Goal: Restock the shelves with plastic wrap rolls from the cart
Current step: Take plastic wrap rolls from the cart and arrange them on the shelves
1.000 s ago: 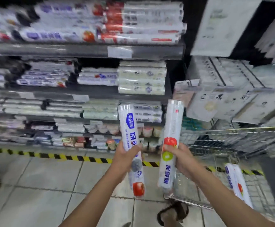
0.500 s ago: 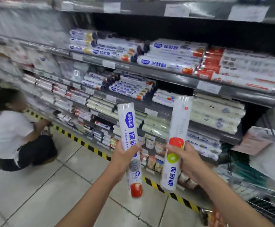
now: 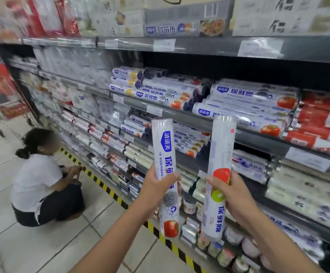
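My left hand (image 3: 156, 189) grips a white plastic wrap roll (image 3: 165, 146) with blue lettering and a tomato picture, held upright. Beside it, my right hand (image 3: 234, 196) grips a second white roll (image 3: 222, 146), also upright, with a red and green print. Both rolls stand in front of the grey shelves (image 3: 258, 138). Matching rolls (image 3: 246, 107) with tomato prints lie stacked sideways on the shelf just behind the tops of my two rolls. The cart is out of sight.
A person in a white shirt (image 3: 36, 180) squats on the tiled floor at the left, close to the lower shelves. Yellow-black tape (image 3: 109, 191) marks the floor along the shelf base. A red-lined cart (image 3: 0, 95) stands far left. Boxes fill the top shelf (image 3: 187, 22).
My view has swung left and up from the wire cart to the shelf face. Both hands keep their rolls upright and have come closer to the stacked rolls. The squatting person came into view.
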